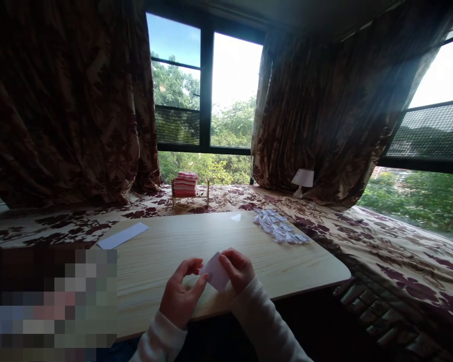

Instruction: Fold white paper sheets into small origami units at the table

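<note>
Above the near edge of the table I hold a small square of white paper between both hands. My left hand pinches its left side with thumb and fingers. On the upper right side of the paper, my right hand grips it with thumb and fingertips. Several folded white paper pieces lie in rows at the far right of the table. A stack of white paper strips rests at the far left. One small white paper piece sits near the back edge.
The pale wood-grain table stands against a ledge with flowered cloth. On the ledge are a small rack with folded striped cloths and a white lamp. Dark curtains hang by the windows. The lower left is pixelated.
</note>
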`<state>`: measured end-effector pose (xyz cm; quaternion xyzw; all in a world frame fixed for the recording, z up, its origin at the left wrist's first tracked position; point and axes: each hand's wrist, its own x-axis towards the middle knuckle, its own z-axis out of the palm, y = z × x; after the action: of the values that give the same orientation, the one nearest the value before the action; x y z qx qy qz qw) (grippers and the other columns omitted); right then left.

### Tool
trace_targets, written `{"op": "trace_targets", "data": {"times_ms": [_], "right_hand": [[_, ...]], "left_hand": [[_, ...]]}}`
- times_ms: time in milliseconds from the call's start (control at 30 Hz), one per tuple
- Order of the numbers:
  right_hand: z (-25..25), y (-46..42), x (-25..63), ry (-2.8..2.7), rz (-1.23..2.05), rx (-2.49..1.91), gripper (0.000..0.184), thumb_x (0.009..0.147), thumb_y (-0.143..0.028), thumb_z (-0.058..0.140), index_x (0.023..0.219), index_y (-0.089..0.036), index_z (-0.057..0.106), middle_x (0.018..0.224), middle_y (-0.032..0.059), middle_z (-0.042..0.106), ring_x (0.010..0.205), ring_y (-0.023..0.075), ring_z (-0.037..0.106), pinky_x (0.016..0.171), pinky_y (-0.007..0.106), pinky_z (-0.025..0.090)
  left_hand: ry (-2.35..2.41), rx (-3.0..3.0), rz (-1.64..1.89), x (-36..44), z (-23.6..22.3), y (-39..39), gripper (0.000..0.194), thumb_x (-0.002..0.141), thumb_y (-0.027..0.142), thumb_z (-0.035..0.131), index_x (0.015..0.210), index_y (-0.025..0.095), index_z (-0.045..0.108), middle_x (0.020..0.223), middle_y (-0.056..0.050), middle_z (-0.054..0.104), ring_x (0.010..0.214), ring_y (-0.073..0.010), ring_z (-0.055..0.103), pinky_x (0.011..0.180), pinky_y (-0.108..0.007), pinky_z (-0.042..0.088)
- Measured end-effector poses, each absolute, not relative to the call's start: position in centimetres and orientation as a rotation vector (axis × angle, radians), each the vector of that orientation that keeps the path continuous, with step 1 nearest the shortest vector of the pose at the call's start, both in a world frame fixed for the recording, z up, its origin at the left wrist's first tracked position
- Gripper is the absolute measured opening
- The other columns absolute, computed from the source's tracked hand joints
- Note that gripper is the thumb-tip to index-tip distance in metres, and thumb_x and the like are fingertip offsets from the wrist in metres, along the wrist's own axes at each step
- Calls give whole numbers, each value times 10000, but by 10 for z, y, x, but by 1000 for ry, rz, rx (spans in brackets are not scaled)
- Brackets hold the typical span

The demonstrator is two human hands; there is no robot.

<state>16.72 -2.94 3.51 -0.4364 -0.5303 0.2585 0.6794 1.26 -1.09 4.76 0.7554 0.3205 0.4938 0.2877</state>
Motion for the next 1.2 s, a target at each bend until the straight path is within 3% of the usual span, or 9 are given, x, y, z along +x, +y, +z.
{"op": "trace_targets", "data": {"times_ms": [100, 167, 300, 967, 1200], "right_hand": [[36, -32, 166, -1214, 606, -962, 169, 737, -328, 590, 678, -171, 569, 604, -8, 533, 554, 117, 465, 506, 232, 387], [38, -33, 165, -1220, 620, -956, 166, 725, -328, 603, 668, -174, 577, 595, -11, 526, 544, 115, 458, 498, 230, 383], [41, -33, 166, -1183, 617, -960, 192, 722, -353, 600, 661, -173, 570, 579, -18, 499, 519, 106, 432, 470, 225, 359], [46, -34, 164, -1126, 640, -966, 188, 682, -338, 626, 608, -170, 582, 572, -13, 515, 547, 117, 451, 510, 242, 366], [42, -28, 172, -1022, 670, -958, 263, 687, -424, 617, 660, -162, 608, 554, -20, 530, 510, 105, 448, 476, 226, 359]], "left_hand": [[839, 2018, 1210, 13, 52, -10, 292, 729, 306, 582, 988, 173, 574, 842, -31, 627, 800, -177, 582, 751, -294, 449], [810, 2038, 1136, 13, 56, -11, 169, 763, 303, 533, 819, 172, 624, 759, -20, 613, 756, -167, 573, 707, -267, 444], [805, 2035, 1088, 12, 58, -12, 257, 803, 313, 466, 642, 163, 599, 666, -16, 566, 681, -156, 540, 654, -249, 423], [799, 2181, 961, 11, 61, -13, 264, 764, 264, 430, 541, 181, 546, 608, -11, 559, 649, -165, 534, 624, -264, 415], [818, 2177, 1062, 11, 57, -11, 277, 774, 296, 468, 536, 182, 553, 613, -8, 556, 652, -158, 544, 637, -253, 423]]}}
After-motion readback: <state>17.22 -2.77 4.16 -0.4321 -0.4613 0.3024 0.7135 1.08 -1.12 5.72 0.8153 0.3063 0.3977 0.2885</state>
